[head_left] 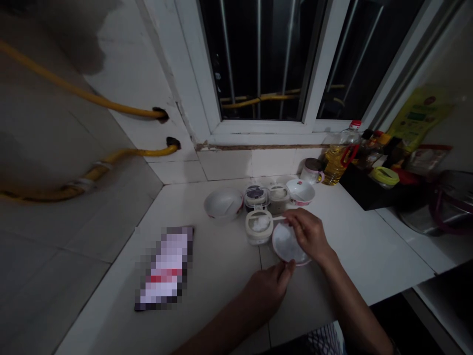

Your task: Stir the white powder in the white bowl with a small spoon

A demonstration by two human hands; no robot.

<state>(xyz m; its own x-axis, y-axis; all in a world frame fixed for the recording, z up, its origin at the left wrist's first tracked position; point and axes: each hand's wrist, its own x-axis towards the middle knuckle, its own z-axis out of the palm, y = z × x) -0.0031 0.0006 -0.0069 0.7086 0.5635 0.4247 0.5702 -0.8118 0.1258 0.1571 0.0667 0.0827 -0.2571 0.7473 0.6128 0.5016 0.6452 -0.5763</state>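
My left hand [269, 288] is closed on the near rim of a small white bowl [288, 244], thumb on the edge. My right hand [308, 235] is above the bowl's right side, its fingers pinched on the thin light handle of a small spoon [278, 218]. The handle reaches left toward a square container [258, 239] with white contents; where the spoon's head lies I cannot make out clearly. Just behind stand a container with a dark top [256, 195] and a container with pale brownish contents [279, 197].
A larger white bowl [223, 204] and a patterned bowl [301, 192] stand farther back. A lidded jar [311, 171], an oil bottle [336, 160] and a black box [364, 190] are along the right. A pixelated phone-like object [166, 266] lies left. A metal pot [439, 207] is far right.
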